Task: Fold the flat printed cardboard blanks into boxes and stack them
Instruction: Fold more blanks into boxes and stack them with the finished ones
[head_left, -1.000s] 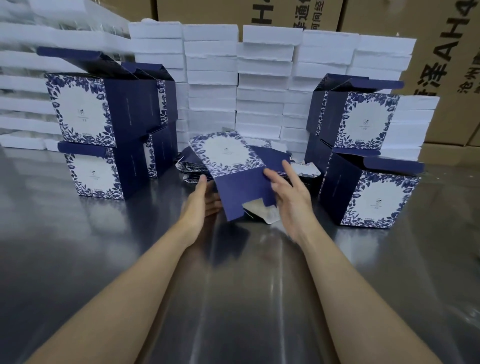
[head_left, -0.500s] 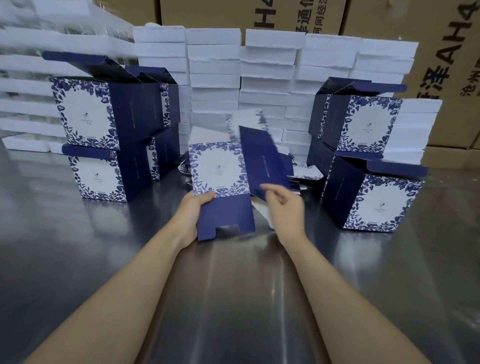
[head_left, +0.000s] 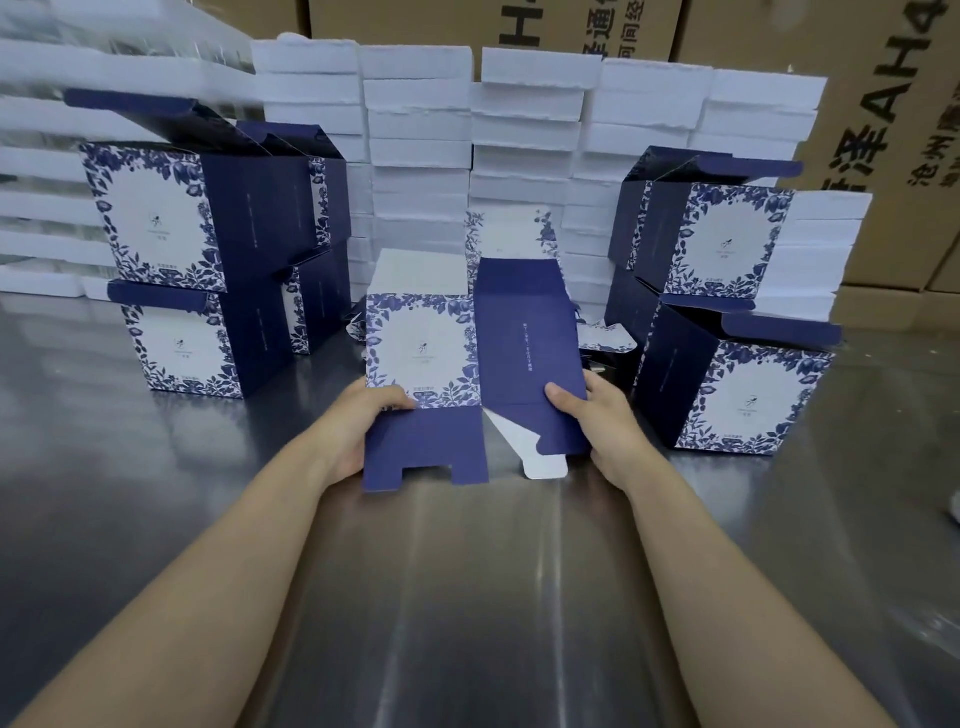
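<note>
Left hand & right hand each grip a side of the blank, held upright over the counter; best to squeeze edges inward evenly, w/ creases square.

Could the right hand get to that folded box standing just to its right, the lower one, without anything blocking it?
Probably yes. The lower right box stands just beside the right hand, with only bare table between. But that hand grips the blank, so it must let go first.
</note>
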